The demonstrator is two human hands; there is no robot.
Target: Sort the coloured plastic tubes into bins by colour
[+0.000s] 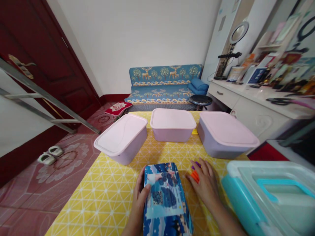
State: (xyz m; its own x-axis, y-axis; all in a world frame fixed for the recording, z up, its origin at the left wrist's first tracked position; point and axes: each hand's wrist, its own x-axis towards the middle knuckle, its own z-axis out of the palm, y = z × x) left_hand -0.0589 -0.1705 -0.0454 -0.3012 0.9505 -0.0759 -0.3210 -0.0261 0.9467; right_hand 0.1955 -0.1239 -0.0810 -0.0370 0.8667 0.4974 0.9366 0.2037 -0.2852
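Observation:
A blue patterned box (165, 200) lies on the yellow tablecloth (105, 183) right in front of me. My left hand (140, 196) grips its left side, thumb on top. My right hand (204, 182) rests on the cloth just right of the box, fingers curled over small orange and purple pieces (195, 173). Three pink lidded tubs stand in a row beyond: left tub (121, 137), middle tub (172, 124), right tub (225, 134).
A teal and clear lidded storage case (268, 196) sits at the table's right front corner. A ladder (44, 98) leans at the left by a dark red door. A sofa (164, 85), a stool (201, 100) and a cluttered white desk (261, 98) lie behind.

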